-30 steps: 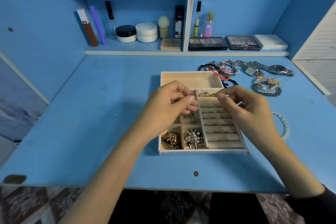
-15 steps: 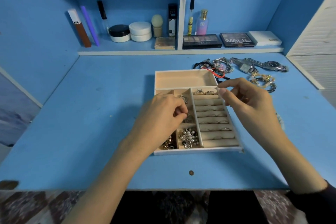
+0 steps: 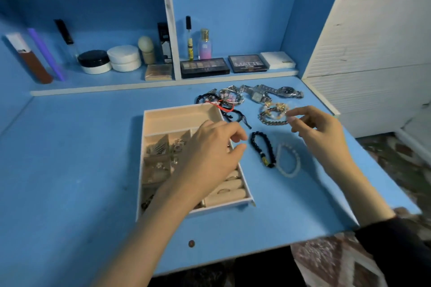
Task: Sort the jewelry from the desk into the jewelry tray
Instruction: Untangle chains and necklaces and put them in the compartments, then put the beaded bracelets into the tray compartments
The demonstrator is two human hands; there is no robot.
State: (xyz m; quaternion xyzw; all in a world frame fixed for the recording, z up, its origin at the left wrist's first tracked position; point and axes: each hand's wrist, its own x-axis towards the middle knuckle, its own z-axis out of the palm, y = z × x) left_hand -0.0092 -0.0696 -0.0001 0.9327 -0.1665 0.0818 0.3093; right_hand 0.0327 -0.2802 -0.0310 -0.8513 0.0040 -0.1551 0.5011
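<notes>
Now your right hand (image 3: 319,128) reaches right of jewelry tray (image 3: 149,123), fingers spread, empty, toward beaded bracelets (image 3: 272,114). Your left hand (image 3: 210,149) hovers over tray, loosely curled, holding nothing visible, ready to assist.

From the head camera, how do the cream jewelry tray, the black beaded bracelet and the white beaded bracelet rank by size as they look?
1. Cream jewelry tray, by far the largest.
2. Black beaded bracelet and white beaded bracelet: they lie side by side and look about alike, so I won't rank them.

blue desk (image 3: 70,170), beige jewelry tray (image 3: 177,119)
</notes>
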